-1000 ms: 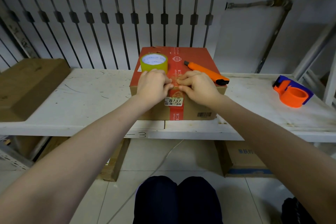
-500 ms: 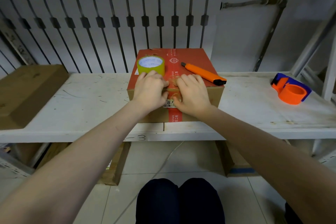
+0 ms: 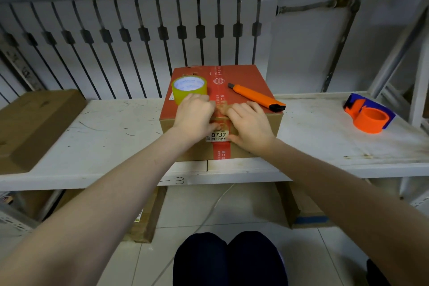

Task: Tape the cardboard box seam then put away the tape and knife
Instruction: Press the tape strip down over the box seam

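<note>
one head-worn wide-angle view, looking forward and down from close above; the cardboard box (image 3: pixel 220 109) sits mid-frame, forearms enter from both lower corners, knees at bottom centre.

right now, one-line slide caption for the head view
Both hands press tape over the cardboard box front edge; tape roll and knife on top.

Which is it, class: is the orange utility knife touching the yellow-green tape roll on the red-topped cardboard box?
Apart. The head view shows the orange utility knife and yellow-green tape roll separated by the box's red printed centre strip.
</note>
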A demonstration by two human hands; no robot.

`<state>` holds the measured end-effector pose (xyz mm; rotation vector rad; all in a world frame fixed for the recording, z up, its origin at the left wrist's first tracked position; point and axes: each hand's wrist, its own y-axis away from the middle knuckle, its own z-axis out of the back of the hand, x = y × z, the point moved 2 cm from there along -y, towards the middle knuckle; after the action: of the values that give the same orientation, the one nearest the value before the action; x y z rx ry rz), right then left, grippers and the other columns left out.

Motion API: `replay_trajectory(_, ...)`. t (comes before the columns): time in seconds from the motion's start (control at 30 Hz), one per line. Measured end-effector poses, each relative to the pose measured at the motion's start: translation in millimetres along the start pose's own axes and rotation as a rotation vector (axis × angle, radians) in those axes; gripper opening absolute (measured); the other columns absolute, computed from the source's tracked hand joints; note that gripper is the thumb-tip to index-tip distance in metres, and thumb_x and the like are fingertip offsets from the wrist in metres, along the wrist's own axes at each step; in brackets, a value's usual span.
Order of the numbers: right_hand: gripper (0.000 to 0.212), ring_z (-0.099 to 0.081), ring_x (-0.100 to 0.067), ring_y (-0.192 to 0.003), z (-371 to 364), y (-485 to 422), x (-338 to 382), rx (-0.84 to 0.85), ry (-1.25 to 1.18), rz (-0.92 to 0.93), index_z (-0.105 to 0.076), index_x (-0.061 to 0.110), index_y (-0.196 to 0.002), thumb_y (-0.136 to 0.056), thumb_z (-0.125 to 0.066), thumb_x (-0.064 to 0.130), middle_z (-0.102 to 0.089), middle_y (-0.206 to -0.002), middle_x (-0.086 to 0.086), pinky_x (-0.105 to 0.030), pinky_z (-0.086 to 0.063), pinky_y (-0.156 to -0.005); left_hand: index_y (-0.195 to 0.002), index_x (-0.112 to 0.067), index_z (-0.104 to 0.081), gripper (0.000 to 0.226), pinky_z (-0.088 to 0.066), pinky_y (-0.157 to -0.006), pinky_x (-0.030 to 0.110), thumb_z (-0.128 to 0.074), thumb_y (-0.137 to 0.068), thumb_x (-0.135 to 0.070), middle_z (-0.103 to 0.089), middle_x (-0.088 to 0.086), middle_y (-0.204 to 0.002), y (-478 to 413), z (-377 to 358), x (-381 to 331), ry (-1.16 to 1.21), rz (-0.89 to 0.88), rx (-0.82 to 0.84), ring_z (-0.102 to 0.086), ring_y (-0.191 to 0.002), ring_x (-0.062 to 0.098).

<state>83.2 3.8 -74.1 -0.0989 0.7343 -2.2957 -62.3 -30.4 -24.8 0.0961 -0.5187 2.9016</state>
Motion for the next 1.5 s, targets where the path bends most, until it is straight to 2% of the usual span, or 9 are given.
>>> replay_trajectory(0.3, 0.038, -0.065, -0.020, -0.097, 6.7, -7.3, -3.3, -0.108, -0.160, -0.016, -0.068, 0.020, -0.107, -0.071, -0.076, 0.031, -0.071, -0.106, 0.003, -0.038, -0.035, -0.098, -0.109, -0.013, -0.049, 0.043, -0.032, -0.090, 0.036, -0.070, -0.073, -0.025, -0.053, 0.005, -0.112, 10.1, -6.7, 1.0, -0.016, -0.021, 0.000, -0.048, -0.109, 0.026)
replay_trajectory(0.4, 0.035, -0.063, -0.018, -0.096, 12.2, -14.4, -5.7, -0.093, -0.151, -0.014, -0.069, 0.022, -0.102, -0.077, -0.067, 0.046, -0.070, -0.101, 0.004, -0.038, -0.035, -0.098, -0.110, -0.014, -0.048, 0.047, -0.033, -0.089, 0.036, -0.072, -0.072, -0.028, -0.052, 0.004, -0.112, 13.6, -7.9, 4.4, -0.032, -0.041, -0.007, -0.047, -0.109, 0.026)
replay_trajectory(0.57, 0.038, -0.061, -0.025, -0.077, 2.5, -19.8, 4.1, -0.122, -0.165, -0.059, -0.066, 0.013, -0.085, -0.062, -0.080, 0.041, -0.066, -0.081, -0.001, -0.035, -0.044, -0.078, -0.099, -0.015, -0.056, 0.033, -0.031, -0.083, 0.033, -0.070, -0.072, -0.027, -0.057, 0.002, -0.099, 10.5, -8.1, 5.7, -0.004, -0.025, -0.058, -0.051, -0.101, 0.026)
replay_trajectory(0.8, 0.030, -0.063, -0.022, -0.105, 9.8, -17.7, -7.3, -0.057, -0.335, -0.042, -0.070, 0.016, -0.107, -0.081, -0.069, 0.029, -0.072, -0.109, -0.002, -0.036, -0.037, -0.099, -0.116, -0.020, -0.065, 0.039, -0.039, -0.089, 0.036, -0.070, -0.078, -0.023, -0.064, 0.001, -0.106, 4.1, -1.0, 17.0, 0.113, -0.020, -0.011, -0.056, -0.106, 0.025)
replay_trajectory(0.93, 0.047, -0.060, -0.022, -0.112, 13.4, -16.1, -11.7, 0.015, -0.246, 0.014, -0.065, 0.016, -0.115, -0.072, -0.077, 0.032, -0.068, -0.116, -0.002, -0.037, -0.035, -0.103, -0.118, -0.021, -0.064, 0.037, -0.045, -0.088, 0.036, -0.066, -0.081, -0.023, -0.064, 0.002, -0.112, 1.5, 4.0, 18.0, 0.136, -0.041, 0.052, -0.057, -0.108, 0.026)
replay_trajectory(1.1, 0.043, -0.057, -0.020, -0.117, 15.2, -18.9, -8.9, 0.037, -0.255, 0.014, -0.064, 0.016, -0.118, -0.077, -0.073, 0.025, -0.066, -0.122, 0.000, -0.036, -0.032, -0.107, -0.124, -0.016, -0.057, 0.041, -0.044, -0.095, 0.042, -0.061, -0.084, -0.021, -0.061, 0.007, -0.122, -11.8, 27.3, 25.6, 0.259, 0.135, -0.250, -0.053, -0.116, 0.028)
replay_trajectory(1.17, 0.043, -0.052, -0.017, -0.124, 18.2, -16.3, -10.7, 0.069, -0.262, 0.021, -0.059, 0.019, -0.126, -0.083, -0.066, 0.022, -0.062, -0.129, 0.002, -0.036, -0.030, -0.109, -0.130, -0.015, -0.049, 0.053, -0.040, -0.100, 0.044, -0.064, -0.080, -0.026, -0.056, 0.009, -0.129, -24.0, 27.5, 33.4, 0.139, 0.255, -0.081, -0.049, -0.122, 0.030)
replay_trajectory(1.27, 0.054, -0.042, -0.018, -0.133, 20.9, -8.7, -9.4, 0.180, -0.252, 0.050, -0.044, 0.019, -0.138, -0.086, -0.060, 0.019, -0.049, -0.142, -0.001, -0.039, -0.032, -0.112, -0.115, -0.024, -0.059, 0.037, -0.044, -0.095, 0.042, -0.061, -0.078, -0.024, -0.061, 0.006, -0.123, -29.5, 19.3, 39.5, 0.179, 0.351, 0.148, -0.053, -0.118, 0.030)
replay_trajectory(1.5, 0.046, -0.044, -0.005, -0.118, 68.3, -7.1, -10.3, -0.249, -0.766, -0.381, -0.043, 0.014, -0.134, -0.090, -0.057, 0.016, -0.048, -0.136, -0.003, -0.027, -0.041, -0.101, -0.096, -0.012, -0.067, 0.020, -0.037, -0.063, 0.029, -0.071, -0.080, -0.022, -0.060, 0.006, -0.085, -14.6, 37.1, 12.2, 0.628, 0.271, -0.059, -0.057, -0.083, 0.022)
